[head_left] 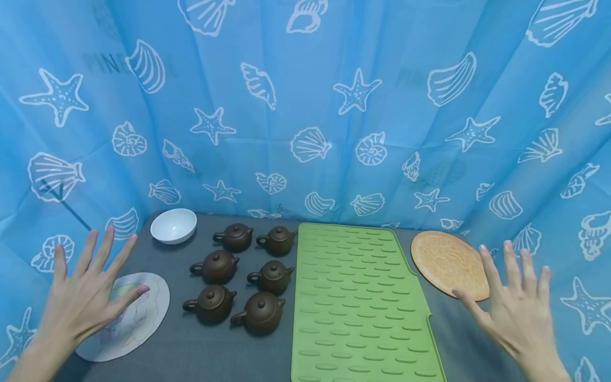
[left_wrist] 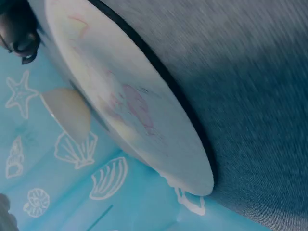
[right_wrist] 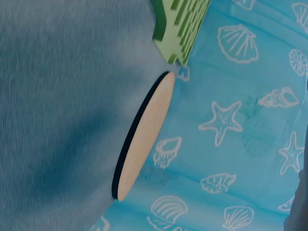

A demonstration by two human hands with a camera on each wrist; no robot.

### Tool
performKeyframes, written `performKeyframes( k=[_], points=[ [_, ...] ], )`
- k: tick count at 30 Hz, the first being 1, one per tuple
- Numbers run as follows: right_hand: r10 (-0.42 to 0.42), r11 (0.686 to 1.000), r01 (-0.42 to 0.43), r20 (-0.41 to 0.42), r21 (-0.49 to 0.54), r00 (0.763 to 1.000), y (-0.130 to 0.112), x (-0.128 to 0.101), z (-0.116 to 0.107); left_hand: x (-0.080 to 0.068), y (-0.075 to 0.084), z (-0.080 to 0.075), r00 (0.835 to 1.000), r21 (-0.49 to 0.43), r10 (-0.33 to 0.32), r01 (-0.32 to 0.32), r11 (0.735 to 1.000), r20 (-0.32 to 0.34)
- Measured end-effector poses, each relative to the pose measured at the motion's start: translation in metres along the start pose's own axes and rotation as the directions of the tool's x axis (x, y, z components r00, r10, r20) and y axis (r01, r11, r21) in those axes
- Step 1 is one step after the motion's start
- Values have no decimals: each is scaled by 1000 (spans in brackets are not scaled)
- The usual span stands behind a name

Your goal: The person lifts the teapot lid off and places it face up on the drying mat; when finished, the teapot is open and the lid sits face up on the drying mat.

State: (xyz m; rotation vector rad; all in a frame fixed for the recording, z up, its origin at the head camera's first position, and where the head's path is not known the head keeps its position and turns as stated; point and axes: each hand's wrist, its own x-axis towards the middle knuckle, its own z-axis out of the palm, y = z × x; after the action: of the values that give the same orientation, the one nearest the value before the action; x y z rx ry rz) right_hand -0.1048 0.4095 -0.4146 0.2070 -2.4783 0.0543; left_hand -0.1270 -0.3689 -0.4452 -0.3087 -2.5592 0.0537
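Head view: left hand (head_left: 83,297) hovers, fingers spread and empty, over the pale round mat (head_left: 143,323) at near left, right hand (head_left: 513,305), equally splayed, beside the orange round mat (head_left: 441,260) at far right.

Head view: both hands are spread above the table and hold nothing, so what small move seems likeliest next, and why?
Probably the left hand lowers toward the nearest teapot. Both it and the right hand hover open and empty. Six brown teapots sit grouped beside the bare green mat, closer to the left hand. That is a judgement only; the round orange mat by the right hand is equally within reach.
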Motion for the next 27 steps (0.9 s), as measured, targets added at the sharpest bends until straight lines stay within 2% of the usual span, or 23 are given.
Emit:
performKeyframes(
  k=[3, 7, 10, 14, 19, 20, 23, 27],
  points=[
    [-24, 999, 26, -54, 31, 998, -9, 0, 4, -4, 6, -3, 1000, -35, 2, -1, 999, 12],
    [-49, 995, 61, -153, 77, 987, -28, 0, 9, -8, 23, -8, 999, -140, -19, 24, 990, 34],
    [-54, 986, 77, -161, 145, 986, -42, 2, 11, -9, 40, -14, 996, -216, -64, 75, 974, 56],
    [-73, 960, 108, -140, 260, 987, -63, 4, 16, -11, 65, -23, 985, -307, -132, 160, 938, 109],
    [-94, 906, 143, -140, 398, 986, -93, 2, 28, -16, 95, -28, 958, -436, -172, 259, 862, 228],
    [-92, 890, 144, -139, 432, 986, -99, 1, 30, -17, 100, -29, 949, -466, -173, 282, 839, 263],
    [-78, 840, 130, -120, 527, 990, -120, 1, 37, -17, 116, -31, 912, -533, -171, 362, 765, 374],
    [-85, 750, 112, -73, 652, 994, -150, 4, 44, -14, 134, -31, 847, -575, -184, 483, 661, 499]
  ],
)
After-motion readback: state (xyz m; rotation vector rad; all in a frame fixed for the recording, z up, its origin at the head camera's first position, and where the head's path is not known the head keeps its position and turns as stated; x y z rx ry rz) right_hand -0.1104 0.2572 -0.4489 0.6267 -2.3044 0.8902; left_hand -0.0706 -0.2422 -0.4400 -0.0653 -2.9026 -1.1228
